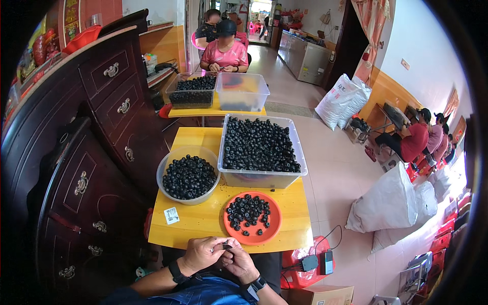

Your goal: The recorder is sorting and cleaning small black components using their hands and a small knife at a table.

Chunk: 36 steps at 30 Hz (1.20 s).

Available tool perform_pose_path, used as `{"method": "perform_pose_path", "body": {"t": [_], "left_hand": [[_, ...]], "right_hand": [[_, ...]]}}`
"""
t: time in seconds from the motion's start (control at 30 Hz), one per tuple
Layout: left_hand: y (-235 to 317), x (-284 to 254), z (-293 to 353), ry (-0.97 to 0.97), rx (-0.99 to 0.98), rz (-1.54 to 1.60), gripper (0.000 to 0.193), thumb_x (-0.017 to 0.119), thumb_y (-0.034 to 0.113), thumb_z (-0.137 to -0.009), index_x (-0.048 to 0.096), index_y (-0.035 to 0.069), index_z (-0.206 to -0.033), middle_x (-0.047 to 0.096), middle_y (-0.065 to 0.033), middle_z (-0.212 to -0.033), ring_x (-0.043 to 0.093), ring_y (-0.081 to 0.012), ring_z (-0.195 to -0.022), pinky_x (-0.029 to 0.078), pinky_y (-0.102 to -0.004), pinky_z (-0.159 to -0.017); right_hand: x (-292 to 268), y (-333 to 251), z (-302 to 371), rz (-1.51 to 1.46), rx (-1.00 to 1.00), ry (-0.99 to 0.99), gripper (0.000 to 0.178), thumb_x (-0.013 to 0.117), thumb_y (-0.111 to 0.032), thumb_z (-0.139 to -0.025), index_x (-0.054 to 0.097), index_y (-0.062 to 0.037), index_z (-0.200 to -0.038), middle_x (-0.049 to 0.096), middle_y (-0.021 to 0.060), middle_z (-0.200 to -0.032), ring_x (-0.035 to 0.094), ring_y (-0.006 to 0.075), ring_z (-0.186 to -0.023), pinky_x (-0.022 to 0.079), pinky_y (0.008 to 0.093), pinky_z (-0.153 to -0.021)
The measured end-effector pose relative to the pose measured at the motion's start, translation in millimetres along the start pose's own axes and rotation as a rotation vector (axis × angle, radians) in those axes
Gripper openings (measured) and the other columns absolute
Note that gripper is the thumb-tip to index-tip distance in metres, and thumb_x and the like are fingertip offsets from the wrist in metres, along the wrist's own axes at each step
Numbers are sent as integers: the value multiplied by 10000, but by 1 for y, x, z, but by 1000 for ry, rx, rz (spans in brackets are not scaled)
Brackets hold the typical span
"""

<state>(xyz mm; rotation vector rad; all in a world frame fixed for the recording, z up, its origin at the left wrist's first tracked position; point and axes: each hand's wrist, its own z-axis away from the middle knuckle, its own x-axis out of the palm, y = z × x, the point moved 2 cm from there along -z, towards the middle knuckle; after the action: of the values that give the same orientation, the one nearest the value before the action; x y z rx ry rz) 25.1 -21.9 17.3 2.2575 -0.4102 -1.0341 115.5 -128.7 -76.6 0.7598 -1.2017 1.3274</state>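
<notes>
The left hand (202,255) and right hand (240,263) together pinch 1 small black piece (226,246) by the near edge of the yellow table (195,231). A white label (172,215), its print too small to read, lies left of the orange plate (273,230); a white sack (348,105) bears red lettering.

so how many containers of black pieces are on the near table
3: a round tub at left, a rectangular tub at back right, and an orange plate at front right.
</notes>
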Motion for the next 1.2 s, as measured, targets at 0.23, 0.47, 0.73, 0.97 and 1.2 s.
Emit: {"method": "perform_pose_path", "body": {"t": [0.23,0.47,0.73,0.97,1.2], "left_hand": [[-9,2,4,14,37,-14,235,799,53,-771,690,93,-975,669,-92,-723,664,-262,-616,507,-335,-553],[-4,-4,-5,-134,-196,30,232,779,203,-838,646,59,-962,660,-86,-690,668,-237,-599,497,-332,-541],[-13,-7,-5,-286,-286,7,292,669,306,-935,602,23,-912,670,-142,-737,676,-323,-668,510,-393,-593],[-19,-8,-7,-260,-239,71,302,683,308,-927,609,19,-881,666,-151,-733,671,-320,-658,507,-384,-591],[-11,-15,-10,-338,-244,-7,276,629,297,-958,609,26,-910,689,-159,-793,678,-350,-712,515,-418,-612]], "right_hand": [[5,-1,-1,35,1,12,90,588,-209,-1011,568,-121,-1018,554,-13,-839,447,49,-624,380,185,-520],[4,-2,-3,-12,5,1,107,563,-216,-1027,576,-113,-1051,561,-15,-846,461,37,-630,378,172,-509],[10,-5,-1,61,-40,14,147,553,-240,-1035,577,-104,-1085,534,-35,-783,448,32,-589,369,168,-495],[8,-2,-4,67,-11,61,140,552,-251,-1036,584,-120,-1073,493,-49,-680,422,40,-547,361,183,-499],[9,3,-5,53,3,-45,157,540,-271,-1040,583,-121,-1059,484,-47,-666,419,49,-545,374,211,-515]]}}
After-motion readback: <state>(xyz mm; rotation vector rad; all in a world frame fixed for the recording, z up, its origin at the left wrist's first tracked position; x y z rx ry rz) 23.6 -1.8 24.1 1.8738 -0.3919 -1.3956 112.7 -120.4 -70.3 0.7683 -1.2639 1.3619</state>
